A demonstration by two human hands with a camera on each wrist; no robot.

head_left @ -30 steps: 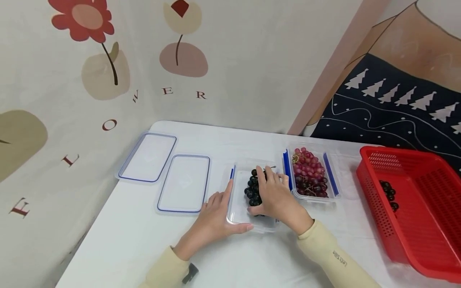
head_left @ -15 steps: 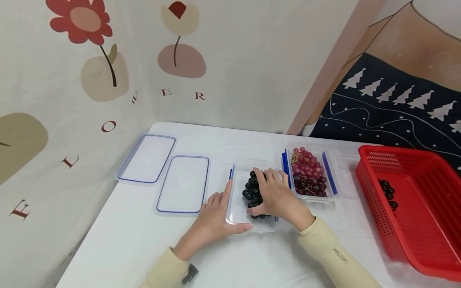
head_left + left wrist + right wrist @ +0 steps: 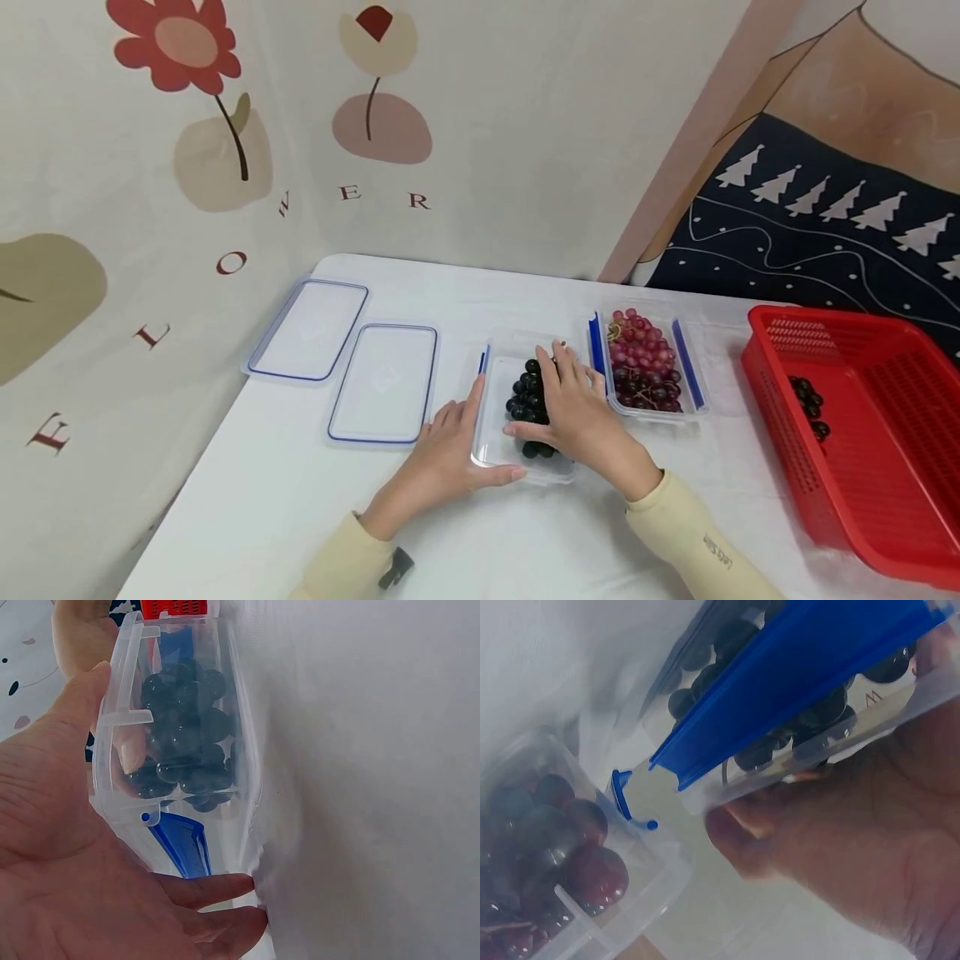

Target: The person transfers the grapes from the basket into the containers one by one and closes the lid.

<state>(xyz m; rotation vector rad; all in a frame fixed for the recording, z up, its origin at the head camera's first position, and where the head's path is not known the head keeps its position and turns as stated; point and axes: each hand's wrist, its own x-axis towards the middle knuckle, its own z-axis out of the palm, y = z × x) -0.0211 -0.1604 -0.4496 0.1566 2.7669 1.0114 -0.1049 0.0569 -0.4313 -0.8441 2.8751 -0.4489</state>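
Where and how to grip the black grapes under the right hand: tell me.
Probably across the middle, from above: the black grapes lie lengthwise in the open container, whose walls rise at the sides while no lid covers the top. The right hand is spread over them from the right.

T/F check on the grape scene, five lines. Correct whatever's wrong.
1. The right grip is on the black grapes in an open container. True.
2. The left grip rests on the red basket. False: it is at the side of the container with the black grapes.
3. The second container holds pink-red grapes along with darker ones. True.
4. Nothing is inside the red basket. False: a small dark cluster lies at its left side.
5. The two lids lie left of both containers, as seen from the head. True.
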